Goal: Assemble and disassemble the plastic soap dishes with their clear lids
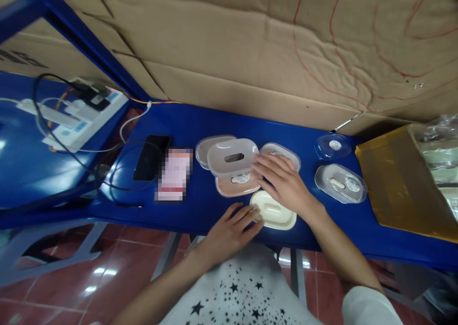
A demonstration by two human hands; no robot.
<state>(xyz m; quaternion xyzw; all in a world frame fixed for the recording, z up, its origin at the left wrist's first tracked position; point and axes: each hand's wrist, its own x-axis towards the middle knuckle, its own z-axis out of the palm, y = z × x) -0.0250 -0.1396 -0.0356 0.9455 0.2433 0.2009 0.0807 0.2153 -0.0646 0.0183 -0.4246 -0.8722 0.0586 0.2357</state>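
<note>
My left hand (pixel 234 232) is at the table's front edge, fingers spread and slightly bent, the tips at the left rim of a cream oval dish (pixel 275 211) with a raised middle. My right hand (pixel 282 177) reaches over from the right with fingers stretched out. Its fingertips meet the right edge of a translucent white lid with a long slot (pixel 222 159). That lid overlaps a peach-coloured piece with a round sticker (pixel 229 187) and another whitish oval piece (pixel 202 151). Partly behind my right hand lies a pale oval piece (pixel 291 157). Whether either hand grips firmly is unclear.
A clear lid with a sticker (pixel 322 146) and a stacked oval box (pixel 341 182) lie at right, beside an open carton (pixel 400 186) of wrapped items. Two phones (pixel 148 160) and a cable lie left, near a power strip (pixel 78 129). Cardboard (pixel 229 53) walls the back.
</note>
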